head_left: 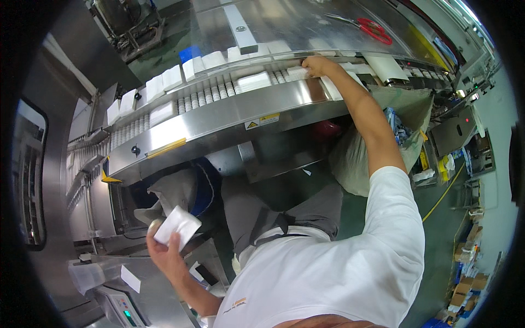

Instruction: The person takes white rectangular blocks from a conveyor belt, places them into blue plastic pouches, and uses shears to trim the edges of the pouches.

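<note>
My left hand (pixel 164 254) is closed on a flat white packet (pixel 179 226), held low at the left, away from the conveyor. Thumb and fingers pinch its lower edge. My right arm stretches out over the conveyor (pixel 205 99). There my right hand (pixel 320 65) curls its fingers at the right end of another white packet (pixel 297 73) on the rollers; the fingertips are partly hidden. Further along the rollers lie a thick white packet (pixel 254 82) and one more white packet (pixel 163 112). A row of white packets leans along the far rail.
Red-handled scissors (pixel 374 31) lie on the steel top beyond the conveyor. A large pale sack (pixel 353 158) with wrappers inside stands below at the right. At the lower left are a scale (pixel 121 306) and a translucent tub (pixel 86 277). A blue block (pixel 190 53) sits behind the far rail.
</note>
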Demonstrator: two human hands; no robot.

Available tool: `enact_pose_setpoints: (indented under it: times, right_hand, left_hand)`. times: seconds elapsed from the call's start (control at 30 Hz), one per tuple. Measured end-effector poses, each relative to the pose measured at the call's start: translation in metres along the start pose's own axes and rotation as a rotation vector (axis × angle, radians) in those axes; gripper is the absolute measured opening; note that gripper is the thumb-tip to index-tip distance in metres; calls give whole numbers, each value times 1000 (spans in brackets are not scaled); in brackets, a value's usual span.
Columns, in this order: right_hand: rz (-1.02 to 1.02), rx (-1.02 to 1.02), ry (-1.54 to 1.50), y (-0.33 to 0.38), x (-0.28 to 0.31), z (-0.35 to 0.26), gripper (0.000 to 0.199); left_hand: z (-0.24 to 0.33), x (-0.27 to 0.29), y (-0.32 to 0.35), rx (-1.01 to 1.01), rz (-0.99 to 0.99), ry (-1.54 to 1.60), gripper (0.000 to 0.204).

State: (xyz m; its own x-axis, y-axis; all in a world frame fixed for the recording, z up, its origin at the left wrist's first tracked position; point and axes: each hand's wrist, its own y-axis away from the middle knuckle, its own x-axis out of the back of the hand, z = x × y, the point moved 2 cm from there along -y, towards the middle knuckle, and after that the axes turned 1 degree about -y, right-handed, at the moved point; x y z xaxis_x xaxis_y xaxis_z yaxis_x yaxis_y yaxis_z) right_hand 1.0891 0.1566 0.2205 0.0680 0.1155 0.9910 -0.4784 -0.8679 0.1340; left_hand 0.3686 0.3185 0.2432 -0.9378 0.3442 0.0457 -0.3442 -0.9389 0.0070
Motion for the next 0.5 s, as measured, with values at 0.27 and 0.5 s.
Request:
enact_pose_setpoints:
  times: [0.27,0.5]
  right_hand:
    - [-68,133,-172,-48,-54,14,63]
    - [-238,-192,-379,-40,-83,62,28]
  left_hand:
    - [36,82,28,39,270,-205,55]
    - [80,206,105,-11,685,-303,47]
